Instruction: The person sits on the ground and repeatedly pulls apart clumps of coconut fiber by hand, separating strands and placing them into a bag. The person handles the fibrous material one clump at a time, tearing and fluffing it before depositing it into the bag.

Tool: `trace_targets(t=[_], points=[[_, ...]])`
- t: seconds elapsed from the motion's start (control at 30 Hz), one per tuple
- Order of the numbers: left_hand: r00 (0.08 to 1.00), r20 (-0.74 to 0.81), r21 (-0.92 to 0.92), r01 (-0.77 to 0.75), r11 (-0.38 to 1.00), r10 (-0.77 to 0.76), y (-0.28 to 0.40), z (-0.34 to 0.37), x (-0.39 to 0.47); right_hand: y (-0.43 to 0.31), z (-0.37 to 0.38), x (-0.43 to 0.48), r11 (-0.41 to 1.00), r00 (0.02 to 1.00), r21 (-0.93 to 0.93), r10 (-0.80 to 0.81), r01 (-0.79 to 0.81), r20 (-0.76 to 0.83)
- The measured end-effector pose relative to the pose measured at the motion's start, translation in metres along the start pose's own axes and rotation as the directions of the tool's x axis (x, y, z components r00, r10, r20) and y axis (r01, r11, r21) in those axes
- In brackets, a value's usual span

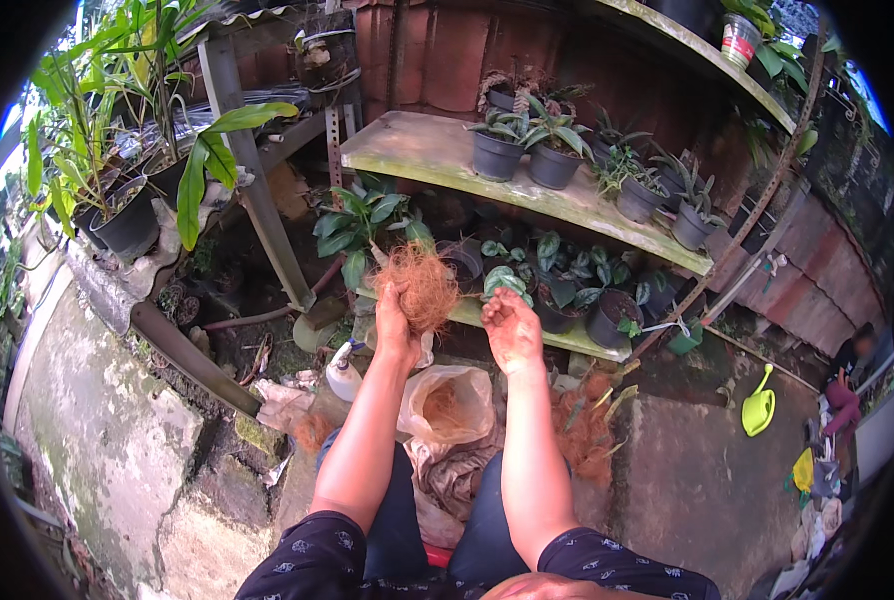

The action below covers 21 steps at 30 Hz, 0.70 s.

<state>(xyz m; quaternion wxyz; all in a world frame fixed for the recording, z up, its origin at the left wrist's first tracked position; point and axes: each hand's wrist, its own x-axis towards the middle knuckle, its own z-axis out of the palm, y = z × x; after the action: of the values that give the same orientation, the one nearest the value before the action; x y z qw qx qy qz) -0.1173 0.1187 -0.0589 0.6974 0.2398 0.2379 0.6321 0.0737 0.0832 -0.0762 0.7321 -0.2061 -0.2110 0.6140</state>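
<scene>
My left hand (396, 326) grips a loose ball of reddish-brown coconut fibre (418, 289) in front of the lower shelf. A pale stem (378, 253) rises at the ball's upper left, below the broad green leaves of a plant (364, 217); whether its base sits inside the fibre is hidden. To the right, my right hand (512, 330) is raised palm up with fingers loosely curled, and I see nothing in it. Between my forearms stands a translucent plastic bag (447, 405) with its mouth spread and some fibre inside. More coconut fibre (582, 427) lies heaped beside my right forearm.
Potted plants (555, 154) line a mossy wooden shelf (409, 146), with more pots (615, 315) below. A white spray bottle (343, 375) stands left of the bag. A lime-green watering can (759, 405) rests on the concrete at right. Another person (844, 405) is at the far right edge.
</scene>
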Motion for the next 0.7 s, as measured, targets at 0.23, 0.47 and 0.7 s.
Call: trace_targets(t=[0.23, 0.47, 0.7], points=[[0.991, 0.021, -0.017, 0.131, 0.991, -0.131, 0.001, -0.011, 0.004, -0.01, 0.035, -0.033, 0.965, 0.928, 0.225, 0.04, -0.131, 0.37], [1.0, 0.004, 0.109, 0.011, 0.994, -0.012, -0.013, 0.002, -0.003, -0.009, 0.031, -0.033, 0.97, 0.883, 0.173, 0.074, -0.172, 0.463], [0.973, 0.118, 0.254, -0.223, 0.941, 0.199, -0.019, 0.011, -0.01, 0.002, 0.042, -0.035, 0.888, 0.964, -0.429, -0.055, 0.167, 0.261]])
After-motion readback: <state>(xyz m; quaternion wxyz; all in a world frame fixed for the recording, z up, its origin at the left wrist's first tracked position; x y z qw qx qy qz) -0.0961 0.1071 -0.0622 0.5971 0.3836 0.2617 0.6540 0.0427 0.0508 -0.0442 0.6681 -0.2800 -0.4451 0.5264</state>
